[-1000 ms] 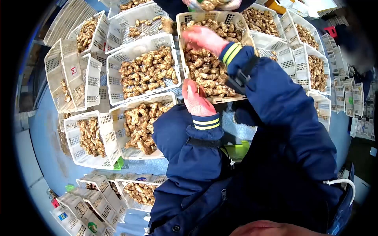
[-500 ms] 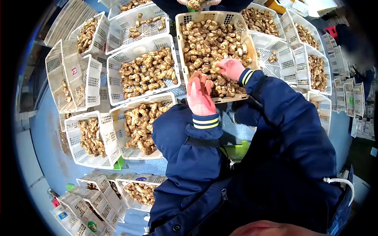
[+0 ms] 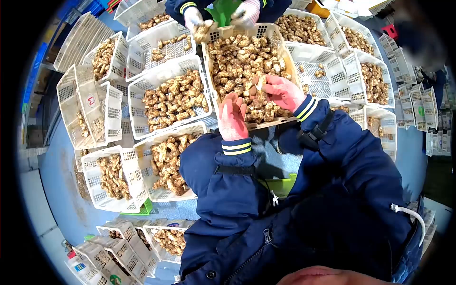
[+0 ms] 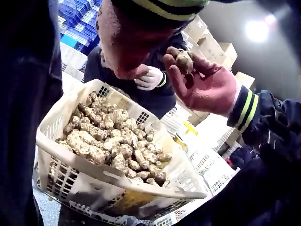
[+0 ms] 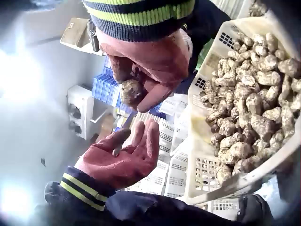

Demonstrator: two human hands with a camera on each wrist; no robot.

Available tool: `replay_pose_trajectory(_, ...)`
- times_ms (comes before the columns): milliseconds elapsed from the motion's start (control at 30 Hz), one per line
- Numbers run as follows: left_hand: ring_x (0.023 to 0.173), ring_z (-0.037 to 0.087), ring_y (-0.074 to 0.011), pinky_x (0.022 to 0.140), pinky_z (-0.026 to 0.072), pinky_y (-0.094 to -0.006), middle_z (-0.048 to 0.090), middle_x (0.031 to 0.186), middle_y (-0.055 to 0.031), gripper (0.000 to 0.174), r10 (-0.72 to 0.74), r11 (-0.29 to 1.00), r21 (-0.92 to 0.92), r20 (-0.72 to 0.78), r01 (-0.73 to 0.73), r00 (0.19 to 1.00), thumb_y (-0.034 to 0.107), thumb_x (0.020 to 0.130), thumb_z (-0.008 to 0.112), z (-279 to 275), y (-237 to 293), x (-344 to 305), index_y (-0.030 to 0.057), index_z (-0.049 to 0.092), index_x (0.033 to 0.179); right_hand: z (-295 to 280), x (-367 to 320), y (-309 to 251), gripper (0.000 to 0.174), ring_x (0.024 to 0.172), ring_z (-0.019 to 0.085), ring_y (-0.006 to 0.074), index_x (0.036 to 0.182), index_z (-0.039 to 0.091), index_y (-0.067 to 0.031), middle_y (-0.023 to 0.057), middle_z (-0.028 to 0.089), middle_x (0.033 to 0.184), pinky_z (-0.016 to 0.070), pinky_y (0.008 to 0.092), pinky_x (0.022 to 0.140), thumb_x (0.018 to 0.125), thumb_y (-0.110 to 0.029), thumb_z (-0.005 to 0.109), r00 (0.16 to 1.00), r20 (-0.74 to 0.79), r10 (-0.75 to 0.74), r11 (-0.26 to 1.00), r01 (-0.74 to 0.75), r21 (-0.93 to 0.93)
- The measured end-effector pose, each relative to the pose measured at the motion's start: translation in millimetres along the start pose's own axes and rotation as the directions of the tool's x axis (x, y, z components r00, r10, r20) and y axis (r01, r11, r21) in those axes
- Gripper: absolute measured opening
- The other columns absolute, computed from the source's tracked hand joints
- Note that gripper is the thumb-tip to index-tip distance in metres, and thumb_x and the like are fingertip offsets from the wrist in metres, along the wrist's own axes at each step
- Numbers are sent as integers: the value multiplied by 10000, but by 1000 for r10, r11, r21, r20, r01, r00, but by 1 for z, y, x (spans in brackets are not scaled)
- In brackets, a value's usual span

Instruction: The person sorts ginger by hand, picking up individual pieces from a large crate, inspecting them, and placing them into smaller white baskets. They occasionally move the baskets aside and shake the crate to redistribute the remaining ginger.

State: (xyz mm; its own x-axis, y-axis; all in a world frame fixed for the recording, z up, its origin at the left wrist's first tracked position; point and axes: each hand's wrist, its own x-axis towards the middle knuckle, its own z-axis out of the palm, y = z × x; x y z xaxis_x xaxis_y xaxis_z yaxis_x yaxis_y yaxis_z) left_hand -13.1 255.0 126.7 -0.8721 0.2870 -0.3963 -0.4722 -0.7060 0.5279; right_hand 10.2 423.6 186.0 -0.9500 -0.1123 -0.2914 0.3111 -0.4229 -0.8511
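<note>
My right hand (image 3: 283,92) pinches a brown knobbly root (image 3: 260,85) above the near part of a full cream crate (image 3: 290,59). The same root (image 5: 132,92) shows at the fingertips of the right hand (image 5: 153,63) in the right wrist view, and the left wrist view has it (image 4: 184,61) too. Beside it, my left hand (image 3: 232,118) is raised palm up at the crate's near left, fingers loosely bent. In the right wrist view the left hand (image 5: 124,160) faces the root without touching it. Both hands wear pinkish gloves.
Another person's gloved hands (image 3: 244,13) are at the crate's far edge, one holding a root (image 3: 203,31). White crates of roots (image 3: 173,102) stand left, with more at right, including a sparsely filled one (image 3: 313,57). Stacked crates (image 3: 90,102) lean farther left.
My right hand has come up from the pile with a root, nearer my left hand. The other person's hands reach farther into view. The head view has shifted slightly.
</note>
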Motion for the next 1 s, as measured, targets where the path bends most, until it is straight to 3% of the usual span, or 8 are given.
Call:
replay_pose_trajectory(300, 1097, 465, -249, 929, 378, -350, 465, 1205, -137, 436, -70, 997, 47, 95, 66, 993, 288, 869, 498, -4, -6, 6, -11, 430, 1179, -40, -4, 24, 355, 928, 551, 150, 1220, 424, -35, 69, 573, 1023, 444, 283, 828, 880, -133, 457, 986, 125, 114, 975, -135, 174)
replay_pose_trajectory(500, 1059, 487, -237, 907, 389, -364, 498, 1164, -103, 398, -76, 996, 58, 163, 67, 984, 282, 865, 510, -5, -7, 5, 14, 459, 1156, -149, 18, -59, 503, 1210, 343, 263, 1274, 279, 8, 186, 368, 1282, 271, 389, 1026, 888, -271, 442, 758, -648, -68, 682, 509, 524)
replay_pose_trajectory(600, 1054, 493, -262, 898, 387, -380, 514, 1131, -118, 387, -54, 994, 100, 113, 42, 992, 299, 876, 490, 1, -6, 2, 19, 479, 1142, -202, 30, -42, 511, 1187, 377, 268, 1290, 272, 6, 212, 393, 1257, 309, 368, 1006, 881, -250, 441, 820, -549, 164, 792, 222, 569)
replay_pose_trajectory(700, 1053, 490, -250, 907, 394, -357, 484, 1168, -133, 417, -41, 997, 65, 110, 34, 993, 285, 872, 496, -1, -5, 3, -12, 441, 1160, -138, 30, -26, 323, 936, 572, 226, 1123, 504, -30, 152, 571, 1010, 459, 331, 849, 885, -236, 435, 872, -469, 144, 970, -219, -109)
replay_pose_trajectory(733, 1053, 491, -248, 911, 393, -356, 481, 1170, -136, 423, -29, 998, 56, 115, 23, 993, 288, 875, 490, -2, -6, 3, -15, 437, 1165, -133, 33, -19, 303, 960, 564, 234, 1112, 517, -50, 158, 566, 1025, 445, 323, 870, 878, -228, 443, 897, -429, 104, 888, -278, -366)
replay_pose_trajectory(800, 1055, 493, -247, 912, 398, -353, 482, 1169, -147, 424, 1, 998, 70, 110, -8, 994, 285, 881, 479, 0, -2, 2, -18, 432, 1173, -155, 54, 12, 319, 977, 554, 263, 1139, 511, -107, 167, 564, 1046, 427, 322, 884, 852, -241, 471, 965, 260, -13, -429, 229, -874)
replay_pose_trajectory(833, 1058, 493, -248, 910, 401, -354, 478, 1175, -150, 428, 7, 998, 65, 102, -14, 995, 284, 883, 475, 0, 0, 2, -22, 426, 1178, -118, 54, 12, 375, 934, 559, 292, 1180, 459, -151, 174, 561, 1061, 435, 355, 841, 827, -272, 485, 959, -283, 29, -171, -275, -946)
replay_pose_trajectory(1000, 1055, 491, -238, 901, 403, -351, 487, 1165, -141, 428, 7, 997, 78, 70, -13, 997, 299, 880, 481, 3, 1, -2, -9, 433, 1173, -117, 66, 41, 420, 912, 582, 253, 1086, 511, -68, 112, 615, 969, 440, 346, 806, 786, -360, 543, 957, -287, -47, -409, -280, -869)
